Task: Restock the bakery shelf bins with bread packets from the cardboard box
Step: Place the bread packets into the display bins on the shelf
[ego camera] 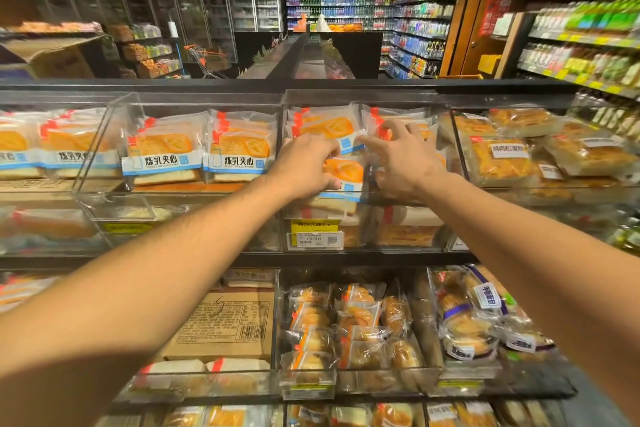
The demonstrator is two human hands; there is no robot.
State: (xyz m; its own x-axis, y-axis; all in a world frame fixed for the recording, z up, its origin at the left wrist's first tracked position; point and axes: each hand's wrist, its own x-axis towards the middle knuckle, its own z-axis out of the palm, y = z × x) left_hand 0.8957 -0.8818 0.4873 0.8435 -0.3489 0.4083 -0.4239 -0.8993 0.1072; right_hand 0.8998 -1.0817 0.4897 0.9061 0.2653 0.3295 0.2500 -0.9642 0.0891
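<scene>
My left hand (pixel 306 166) curls round a bread packet (pixel 346 180) at the front edge of the clear bin (pixel 360 97). My right hand (pixel 403 158), fingers spread, presses neighbouring packets back. I should slide it in upright, label forward.

We see two bare forearms that come in from the lower corners. No sleeve shows on them, and the wrists carry no watch, band or glove. Fine dark hair lies along both forearms. The left hand (pixel 306 166) and the right hand (pixel 403 159) are bare too, with short nails and no ring on the fingers we can see.
</scene>
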